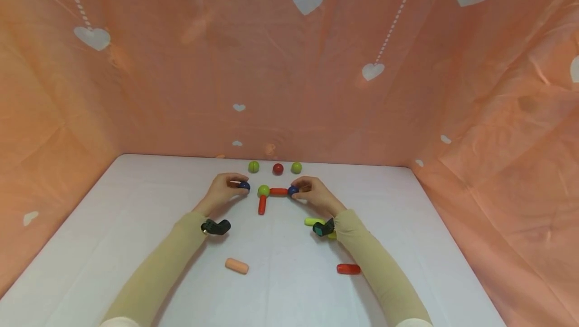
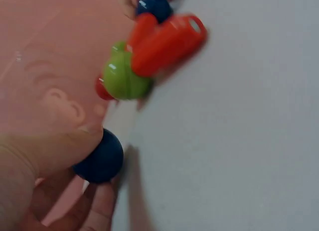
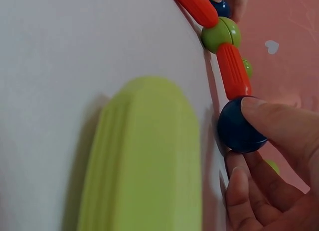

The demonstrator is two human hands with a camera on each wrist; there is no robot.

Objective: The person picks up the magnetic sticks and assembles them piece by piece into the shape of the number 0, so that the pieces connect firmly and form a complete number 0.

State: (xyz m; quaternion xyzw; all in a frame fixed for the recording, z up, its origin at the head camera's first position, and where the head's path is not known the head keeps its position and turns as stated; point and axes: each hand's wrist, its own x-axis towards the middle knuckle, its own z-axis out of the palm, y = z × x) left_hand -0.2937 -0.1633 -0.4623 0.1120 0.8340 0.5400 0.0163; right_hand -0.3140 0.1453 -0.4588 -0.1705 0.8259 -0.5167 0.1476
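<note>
My left hand (image 1: 224,189) pinches a blue ball (image 2: 103,159) between thumb and fingers, a short way left of a green ball (image 1: 264,191). Two red rods join that green ball: one red rod (image 1: 262,205) points toward the near edge, the other red rod (image 1: 278,192) runs right. At the right rod's far end sits a second blue ball (image 3: 240,125), touching it. My right hand (image 1: 313,192) holds this ball between thumb and fingers. In the left wrist view, a gap separates the left blue ball from the green one.
Behind the hands stand two green balls (image 1: 254,167) and a red ball (image 1: 278,169). Yellow-green rods (image 1: 314,222) lie by my right wrist, partly hidden. Nearer are an orange rod (image 1: 237,265) and a red rod (image 1: 348,268). A pink curtain (image 1: 271,66) borders the white table (image 1: 149,181).
</note>
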